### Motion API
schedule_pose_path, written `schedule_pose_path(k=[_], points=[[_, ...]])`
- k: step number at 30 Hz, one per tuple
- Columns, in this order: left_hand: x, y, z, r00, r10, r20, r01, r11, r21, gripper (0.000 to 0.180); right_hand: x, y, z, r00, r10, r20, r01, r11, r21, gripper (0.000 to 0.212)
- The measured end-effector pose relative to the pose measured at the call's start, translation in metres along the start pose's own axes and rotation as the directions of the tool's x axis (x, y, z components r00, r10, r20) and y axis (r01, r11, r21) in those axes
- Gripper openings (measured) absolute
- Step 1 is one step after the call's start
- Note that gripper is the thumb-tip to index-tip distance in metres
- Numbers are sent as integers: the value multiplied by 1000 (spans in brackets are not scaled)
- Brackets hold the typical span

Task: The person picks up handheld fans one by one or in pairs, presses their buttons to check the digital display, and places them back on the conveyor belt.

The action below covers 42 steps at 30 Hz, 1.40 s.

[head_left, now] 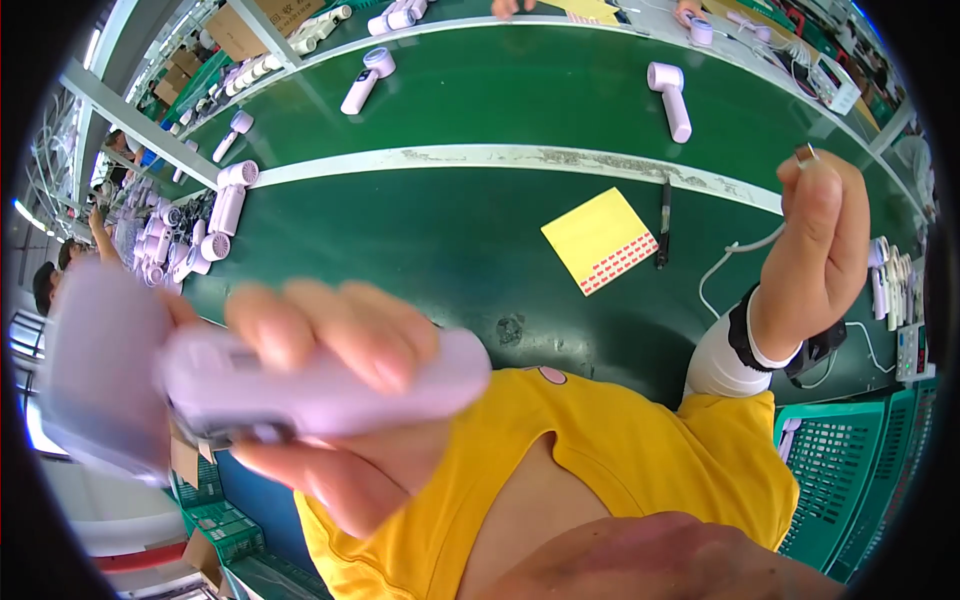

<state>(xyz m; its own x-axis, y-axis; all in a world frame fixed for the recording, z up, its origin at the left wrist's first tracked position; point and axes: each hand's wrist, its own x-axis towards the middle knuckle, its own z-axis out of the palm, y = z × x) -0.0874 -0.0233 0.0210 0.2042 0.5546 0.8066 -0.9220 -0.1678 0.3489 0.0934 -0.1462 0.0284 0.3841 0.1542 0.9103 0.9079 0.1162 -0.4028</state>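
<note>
A lavender handheld fan (440, 372) lies tilted in my left hand (335, 335), close up and slightly blurred. My fingers wrap over its handle, my thumb is below, and its wide head points left. On the other side, my right hand (822, 235) is raised over the green table, pinching a small cable plug (806, 153) with a metal tip. Behind that hand, a white cable (735, 250) curves down to the table. A dark band and white sleeve circle my right wrist.
Yellow sticky notes (600, 240) with red marker tabs and a black pen (664, 225) lie mid-table. Lavender fans (672, 105) sit on the green belt beyond a white rail (450, 157). More fans (228, 205) crowd the left; a green crate (830, 470) stands lower right.
</note>
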Motion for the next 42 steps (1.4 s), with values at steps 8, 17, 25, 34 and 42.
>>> schedule_pose_path(k=[8,17,25,34,42], points=[[43,-100,-21,985,-165,-51,172,899,403,16,3,5,-25,981,17,-195,-22,999,-27,28],[19,-391,-138,677,-727,-116,356,186,916,36,7,3,-30,984,-101,-145,111,991,68,32],[30,-350,-114,821,-561,-107,207,116,971,23,1,1,-22,998,3,-65,14,966,260,30],[0,-276,-226,884,-251,-393,462,349,816,22,-76,8,105,-57,-311,949,-459,852,252,27],[-1,-254,-215,817,-392,-423,556,339,759,24,-135,37,144,-145,-213,966,-618,782,79,30]])
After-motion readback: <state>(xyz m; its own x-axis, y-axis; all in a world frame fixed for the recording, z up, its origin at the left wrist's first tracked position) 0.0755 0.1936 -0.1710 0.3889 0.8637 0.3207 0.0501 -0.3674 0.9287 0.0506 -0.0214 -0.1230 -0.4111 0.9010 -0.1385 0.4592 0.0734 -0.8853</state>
